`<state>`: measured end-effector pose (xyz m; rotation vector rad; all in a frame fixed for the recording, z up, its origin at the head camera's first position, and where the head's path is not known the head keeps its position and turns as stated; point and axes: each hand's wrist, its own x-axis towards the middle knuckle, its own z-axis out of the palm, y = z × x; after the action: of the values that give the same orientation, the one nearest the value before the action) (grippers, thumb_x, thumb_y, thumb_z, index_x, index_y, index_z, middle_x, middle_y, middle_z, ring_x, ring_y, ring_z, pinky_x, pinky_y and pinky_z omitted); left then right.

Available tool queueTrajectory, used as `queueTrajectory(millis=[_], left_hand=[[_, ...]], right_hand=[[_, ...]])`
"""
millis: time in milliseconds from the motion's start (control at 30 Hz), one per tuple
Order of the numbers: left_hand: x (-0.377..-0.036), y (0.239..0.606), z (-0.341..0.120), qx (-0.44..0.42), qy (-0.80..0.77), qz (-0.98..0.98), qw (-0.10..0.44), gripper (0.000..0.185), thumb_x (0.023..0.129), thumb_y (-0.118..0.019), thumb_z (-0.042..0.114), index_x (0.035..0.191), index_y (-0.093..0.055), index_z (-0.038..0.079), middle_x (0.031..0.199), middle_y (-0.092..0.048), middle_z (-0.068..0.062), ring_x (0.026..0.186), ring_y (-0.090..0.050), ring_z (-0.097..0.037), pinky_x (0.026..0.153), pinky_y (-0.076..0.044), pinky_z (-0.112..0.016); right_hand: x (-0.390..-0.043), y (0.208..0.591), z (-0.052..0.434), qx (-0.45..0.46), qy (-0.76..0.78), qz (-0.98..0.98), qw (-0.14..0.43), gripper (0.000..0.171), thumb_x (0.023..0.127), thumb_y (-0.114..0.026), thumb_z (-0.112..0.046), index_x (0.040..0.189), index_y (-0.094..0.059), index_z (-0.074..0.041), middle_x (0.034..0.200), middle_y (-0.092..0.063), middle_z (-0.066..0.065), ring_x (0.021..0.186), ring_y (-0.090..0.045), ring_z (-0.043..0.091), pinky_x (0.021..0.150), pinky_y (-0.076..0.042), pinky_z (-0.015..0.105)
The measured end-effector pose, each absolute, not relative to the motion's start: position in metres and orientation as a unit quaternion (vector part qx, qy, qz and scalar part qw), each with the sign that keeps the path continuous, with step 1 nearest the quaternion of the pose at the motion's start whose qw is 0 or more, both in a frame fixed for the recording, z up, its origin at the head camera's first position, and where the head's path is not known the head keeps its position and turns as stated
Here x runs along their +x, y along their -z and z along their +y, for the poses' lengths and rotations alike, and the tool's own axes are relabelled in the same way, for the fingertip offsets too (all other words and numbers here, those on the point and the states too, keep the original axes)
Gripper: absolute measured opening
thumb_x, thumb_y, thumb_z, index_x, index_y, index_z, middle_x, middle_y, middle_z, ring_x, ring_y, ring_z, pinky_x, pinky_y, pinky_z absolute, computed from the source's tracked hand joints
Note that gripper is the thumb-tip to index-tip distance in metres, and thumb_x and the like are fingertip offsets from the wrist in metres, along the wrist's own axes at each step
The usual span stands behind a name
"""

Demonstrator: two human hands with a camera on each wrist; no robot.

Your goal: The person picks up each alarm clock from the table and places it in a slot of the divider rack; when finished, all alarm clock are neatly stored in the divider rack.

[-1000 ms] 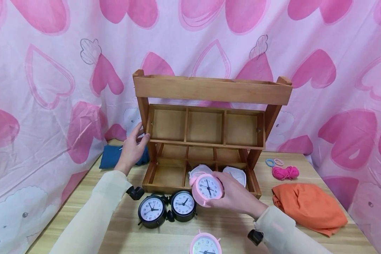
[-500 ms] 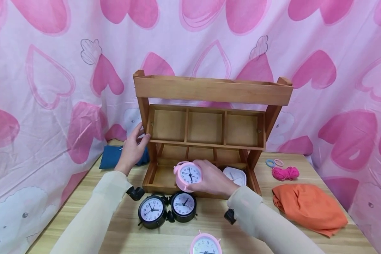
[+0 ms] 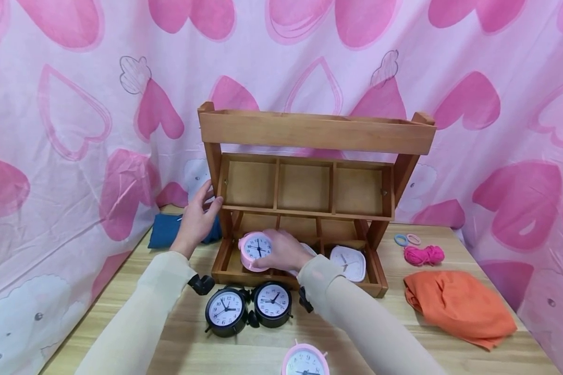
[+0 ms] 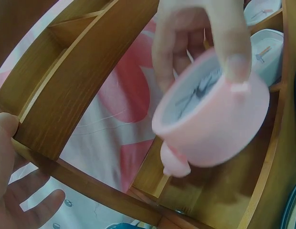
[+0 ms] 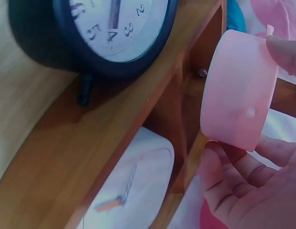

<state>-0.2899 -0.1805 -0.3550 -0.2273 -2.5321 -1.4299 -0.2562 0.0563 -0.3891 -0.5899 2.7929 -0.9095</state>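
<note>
Holding pink clock at rack's lower left bay

Right hand [image 3: 286, 252] grips the pink clock [image 3: 255, 249], fingers curled round its rim, at frame centre over the rack's [image 3: 309, 133] bottom-left compartment. Left hand [image 3: 198, 219] rests on the rack's left post, fingers straight, slightly apart. White clock [image 3: 349, 263] lies in the bottom-right compartment. Two black clocks [image 3: 248, 307] stand on the table [image 3: 347, 333] just in front.

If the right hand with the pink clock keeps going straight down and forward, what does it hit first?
Probably the floor of the bottom-left compartment of the wooden organizer. The right hand holds the pink clock just above it, and that compartment looks unoccupied. How far above is hard to judge.
</note>
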Motion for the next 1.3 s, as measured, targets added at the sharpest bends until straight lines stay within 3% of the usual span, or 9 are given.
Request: queueTrajectory(millis=[333, 933, 1300], left_hand=[[-0.289, 0.352, -0.178, -0.079, 0.487, -0.863, 0.109, 0.063, 0.104, -0.047, 0.039, 0.159, -0.018, 0.031, 0.157, -0.037, -0.017, 0.136, -0.045, -0.042, 0.104, -0.045, -0.057], [-0.287, 0.353, -0.181, -0.075, 0.486, -0.864, 0.109, 0.063, 0.103, -0.047, 0.04, 0.158, -0.018, 0.032, 0.157, -0.036, -0.015, 0.136, -0.046, -0.042, 0.104, -0.045, -0.056], [-0.289, 0.354, -0.18, -0.074, 0.488, -0.863, 0.107, 0.062, 0.104, -0.047, 0.038, 0.158, -0.019, 0.031, 0.157, -0.037, -0.016, 0.135, -0.046, -0.042, 0.105, -0.045, -0.056]], right_hand=[[-0.27, 0.398, 0.038, -0.187, 0.261, 0.945, 0.066, 0.074, 0.071, -0.086, -0.044, 0.129, -0.055, -0.011, 0.111, -0.065, 0.004, 0.093, -0.06, 0.017, 0.088, -0.053, 0.035], [-0.268, 0.405, 0.018, -0.181, 0.201, 0.96, 0.075, 0.082, 0.068, -0.085, -0.051, 0.134, -0.053, -0.014, 0.116, -0.06, 0.005, 0.098, -0.056, 0.019, 0.09, -0.053, 0.035], [-0.267, 0.41, 0.021, -0.201, 0.173, 0.961, 0.084, 0.073, 0.079, -0.081, -0.04, 0.139, -0.052, -0.012, 0.131, -0.058, 0.009, 0.113, -0.056, 0.022, 0.103, -0.048, 0.038]])
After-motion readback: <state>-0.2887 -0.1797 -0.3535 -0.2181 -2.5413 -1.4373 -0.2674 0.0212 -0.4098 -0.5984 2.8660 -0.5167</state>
